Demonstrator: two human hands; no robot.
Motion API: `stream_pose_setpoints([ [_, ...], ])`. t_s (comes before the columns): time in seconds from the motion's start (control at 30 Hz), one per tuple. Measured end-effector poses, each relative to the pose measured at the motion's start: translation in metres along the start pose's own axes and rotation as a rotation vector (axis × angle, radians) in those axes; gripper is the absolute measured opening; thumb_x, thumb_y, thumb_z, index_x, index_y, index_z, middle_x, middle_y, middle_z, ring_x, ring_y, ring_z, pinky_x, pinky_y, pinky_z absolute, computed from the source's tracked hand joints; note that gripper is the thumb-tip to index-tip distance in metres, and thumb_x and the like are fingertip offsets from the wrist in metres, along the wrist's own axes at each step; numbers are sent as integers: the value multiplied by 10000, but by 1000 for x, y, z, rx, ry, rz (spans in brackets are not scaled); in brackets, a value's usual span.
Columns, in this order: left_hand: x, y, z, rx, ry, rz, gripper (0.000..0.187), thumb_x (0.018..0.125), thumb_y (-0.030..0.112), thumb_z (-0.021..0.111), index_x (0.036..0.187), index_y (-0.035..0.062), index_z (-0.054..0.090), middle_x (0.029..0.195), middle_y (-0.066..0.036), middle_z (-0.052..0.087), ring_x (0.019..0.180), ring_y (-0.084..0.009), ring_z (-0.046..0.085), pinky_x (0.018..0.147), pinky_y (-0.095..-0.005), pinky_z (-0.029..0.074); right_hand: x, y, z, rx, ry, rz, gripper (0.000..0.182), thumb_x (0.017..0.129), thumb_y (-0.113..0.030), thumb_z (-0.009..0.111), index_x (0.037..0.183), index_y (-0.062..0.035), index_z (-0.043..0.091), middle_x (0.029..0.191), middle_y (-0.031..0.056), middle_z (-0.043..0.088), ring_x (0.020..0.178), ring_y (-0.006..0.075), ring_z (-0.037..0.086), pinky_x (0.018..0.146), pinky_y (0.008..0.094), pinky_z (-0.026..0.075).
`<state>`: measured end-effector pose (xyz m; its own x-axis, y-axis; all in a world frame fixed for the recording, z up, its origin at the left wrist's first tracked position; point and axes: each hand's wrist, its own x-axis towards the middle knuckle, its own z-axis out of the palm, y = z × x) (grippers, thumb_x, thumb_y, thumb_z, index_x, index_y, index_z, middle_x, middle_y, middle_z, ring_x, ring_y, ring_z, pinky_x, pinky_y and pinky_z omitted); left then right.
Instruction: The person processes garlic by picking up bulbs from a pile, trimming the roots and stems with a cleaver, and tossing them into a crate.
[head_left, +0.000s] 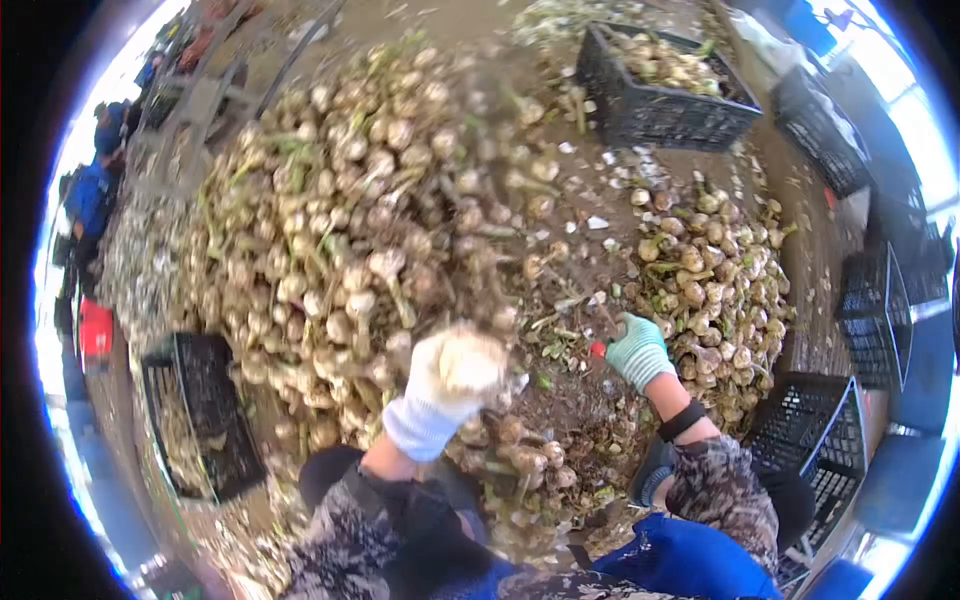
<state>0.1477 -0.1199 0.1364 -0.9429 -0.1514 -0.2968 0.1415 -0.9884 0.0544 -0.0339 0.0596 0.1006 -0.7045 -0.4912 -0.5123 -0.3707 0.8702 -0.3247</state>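
Note:
My left hand [425, 405], in a white knitted glove, is closed round a pale garlic bulb [473, 362]; both are blurred by motion. It is above the near edge of a large garlic heap [370, 210], whose bulbs still carry stems. My right hand [638, 352], in a green-and-white striped glove, is closed round a small tool with a red end [598, 349]. Most of the tool is hidden by the fingers, so I cannot make out its kind. Just right of this hand lies a smaller garlic pile [715, 290] with short stems.
A black crate [680, 120] holding garlic or trimmings stands at the far side. Another crate [235, 420] is at left, and several more line the right, including a near crate [850, 430]. Stem scraps [555, 345] litter the ground between the piles. People [95, 190] are at far left.

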Motion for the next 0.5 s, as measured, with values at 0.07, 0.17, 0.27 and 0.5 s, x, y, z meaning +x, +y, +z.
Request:
stream_pose_setpoints([
  [0.07,5,2,-14,164,261,89,381,771,426,448,874,70,535,811,-125,595,706,-276,581,638,-397,510,-10,-20,7,176,-14,-31,449,703,-253,641,1087,-53,519,850,128,603,699,172,569,688,275,479],
  [0.17,11,-1,32,329,518,-13,416,792,463,426,890,66,504,739,-104,574,597,-237,560,538,-337,499,-5,-42,13,384,-28,-5,460,667,-191,683,1066,-30,521,844,99,603,715,165,569,687,243,480],
  [0.27,7,3,43,676,441,122,445,801,496,412,851,62,499,671,-68,545,496,-165,495,420,-286,429,-35,-66,12,877,99,44,363,674,-104,673,995,-14,531,794,55,589,651,123,555,643,192,487],
  [0.5,24,16,8,246,438,293,227,800,229,393,830,28,494,739,-77,533,686,-210,491,668,-334,425,-86,-102,70,1234,163,-233,255,622,-145,739,727,-56,525,621,-54,472,576,38,407,516,203,361],
])
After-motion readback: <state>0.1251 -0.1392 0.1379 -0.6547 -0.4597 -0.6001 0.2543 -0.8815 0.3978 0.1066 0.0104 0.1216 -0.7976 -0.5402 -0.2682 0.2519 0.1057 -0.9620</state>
